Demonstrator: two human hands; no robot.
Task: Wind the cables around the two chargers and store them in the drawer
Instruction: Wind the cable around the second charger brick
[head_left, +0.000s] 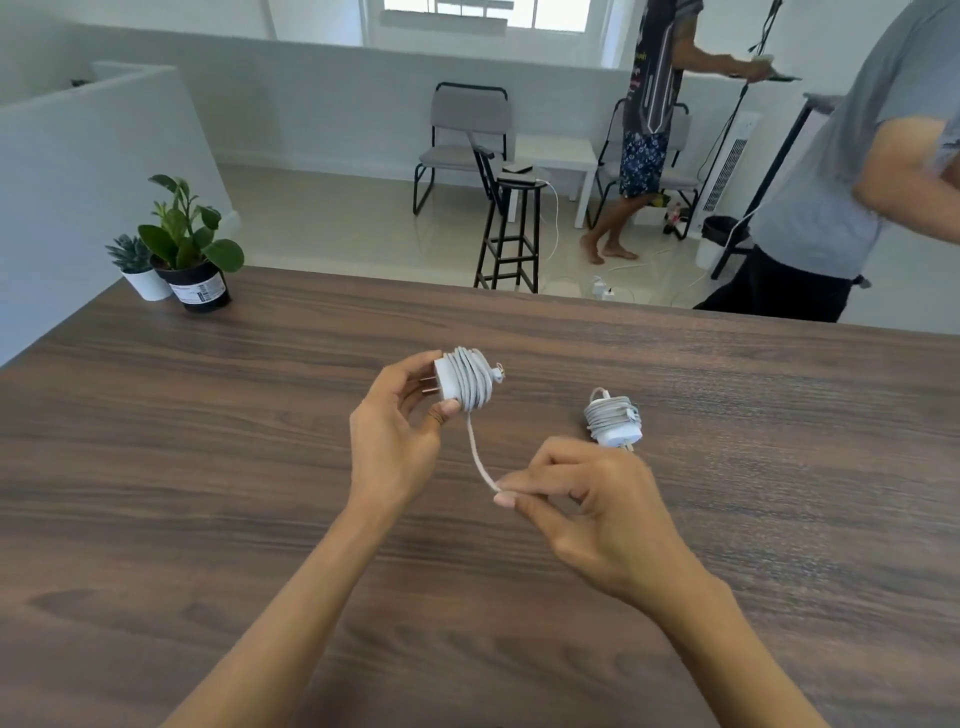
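Observation:
My left hand (397, 431) grips a white charger (465, 382) above the wooden table (208, 467), prongs pointing towards my palm. Most of its white cable is coiled round the block. A short loose tail of the cable (478, 457) hangs down and curves to my right hand (587, 499), which pinches its end between thumb and forefinger. A second white charger (614, 420), its cable fully wound, lies on the table just beyond my right hand. No drawer is in view.
Two potted plants (182, 249) stand at the table's far left corner. A person in a grey shirt (841, 171) stands at the far right edge of the table. Beyond are a black stool (511, 234), chairs and another person.

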